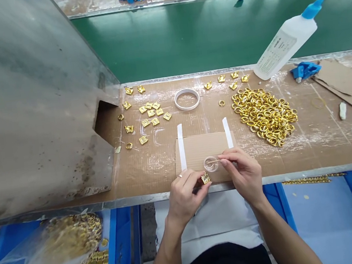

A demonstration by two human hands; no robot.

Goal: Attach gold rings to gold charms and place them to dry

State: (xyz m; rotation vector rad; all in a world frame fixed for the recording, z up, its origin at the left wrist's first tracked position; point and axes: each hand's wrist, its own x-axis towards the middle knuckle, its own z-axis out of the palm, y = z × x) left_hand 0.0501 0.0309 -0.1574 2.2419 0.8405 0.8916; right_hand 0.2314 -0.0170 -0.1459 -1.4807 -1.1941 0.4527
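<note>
My left hand pinches a small gold metal piece at the front edge of the bench, its decorated face turned up. Between thumb and fingers, my right hand grips a thin stick, whose tip reaches into a small clear round dish. Under the dish lies a cardboard pad, fixed with two strips of white tape. The dish is right beside the gold piece, a little farther from me.
A heap of gold rings lies to the right, and loose gold pieces to the left. A white tape roll sits behind the pad. A tilted bottle stands at back right. A metal housing blocks the left.
</note>
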